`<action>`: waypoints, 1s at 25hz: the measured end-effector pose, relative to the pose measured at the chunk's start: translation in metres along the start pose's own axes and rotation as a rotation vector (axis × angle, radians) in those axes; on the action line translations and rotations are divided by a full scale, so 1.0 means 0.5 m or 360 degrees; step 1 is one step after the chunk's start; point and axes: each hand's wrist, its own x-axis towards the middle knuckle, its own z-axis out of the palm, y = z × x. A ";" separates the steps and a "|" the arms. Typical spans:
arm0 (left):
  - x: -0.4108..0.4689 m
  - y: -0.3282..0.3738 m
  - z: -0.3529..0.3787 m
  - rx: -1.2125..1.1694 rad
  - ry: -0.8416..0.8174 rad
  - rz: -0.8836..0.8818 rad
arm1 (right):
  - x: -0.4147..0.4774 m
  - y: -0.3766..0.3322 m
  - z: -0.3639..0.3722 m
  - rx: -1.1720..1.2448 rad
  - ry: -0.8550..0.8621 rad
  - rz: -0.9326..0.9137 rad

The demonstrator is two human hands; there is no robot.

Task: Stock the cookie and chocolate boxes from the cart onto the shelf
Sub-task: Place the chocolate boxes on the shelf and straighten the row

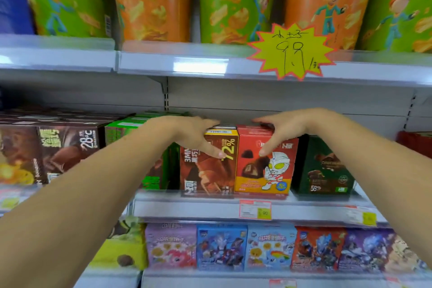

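On the middle shelf (210,211) a brown chocolate box marked 72% (208,170) stands upright beside a red box with a cartoon hero (264,170). My left hand (196,134) lies over the top of the brown box, its thumb pressed on the front face. My right hand (282,131) grips the red box the same way, fingers over the top edge and thumb on the front. Both boxes rest on the shelf and touch each other. The cart is out of view.
A dark green chocolate box (325,166) stands right of the red one. Green boxes (154,180) and dark brown boxes (58,147) fill the left. Tall chip canisters (233,0) and a yellow starburst price sign (291,51) are above, and colourful cookie boxes (222,248) below.
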 end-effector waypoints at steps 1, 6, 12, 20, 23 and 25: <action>0.008 0.002 0.005 0.0001 0.0015 0.0012 | 0.002 0.002 -0.001 -0.0002 0.0005 0.0013; 0.015 0.011 0.015 0.0074 0.0109 0.0038 | -0.013 0.019 -0.003 0.0075 0.0001 0.0093; -0.002 -0.006 0.009 -0.0030 0.0131 0.0063 | -0.021 -0.015 0.007 0.0059 0.0081 0.0087; -0.076 -0.216 0.029 -0.0108 0.0455 -0.0359 | 0.053 -0.188 0.052 -0.0119 0.0283 -0.0260; -0.067 -0.219 0.043 0.0051 0.0438 -0.0409 | 0.076 -0.210 0.071 -0.0057 0.0231 -0.0319; -0.059 -0.207 0.042 0.0064 0.0413 -0.0394 | 0.079 -0.214 0.067 -0.0089 0.0206 -0.0273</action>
